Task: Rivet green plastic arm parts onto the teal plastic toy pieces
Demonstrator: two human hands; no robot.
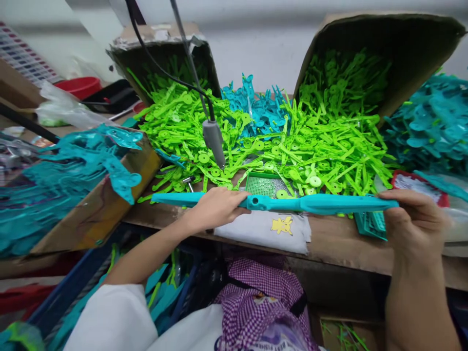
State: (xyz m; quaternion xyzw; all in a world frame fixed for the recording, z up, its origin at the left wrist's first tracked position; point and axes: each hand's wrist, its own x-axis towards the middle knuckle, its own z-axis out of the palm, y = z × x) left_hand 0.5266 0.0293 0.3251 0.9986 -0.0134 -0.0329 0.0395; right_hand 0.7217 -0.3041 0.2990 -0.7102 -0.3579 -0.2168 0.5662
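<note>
Head view: long teal part (321, 204) spans 9 to 3 o'clock; left hand (221, 207) grips near mid-span, right hand (415, 214) pinches the 3 o'clock end. Risk: lifting could knock the hanging tool (214, 140) at 11 or snag green pieces (329, 158) at 2.

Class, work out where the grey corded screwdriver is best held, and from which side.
Probably around the thick body of the grey corded screwdriver, from the near side, by the left hand, which is closest, once it releases the long teal plastic part. The tool hangs tip-down, tapering below, its cord on top; lime-green plastic parts lie heaped beyond.
</note>
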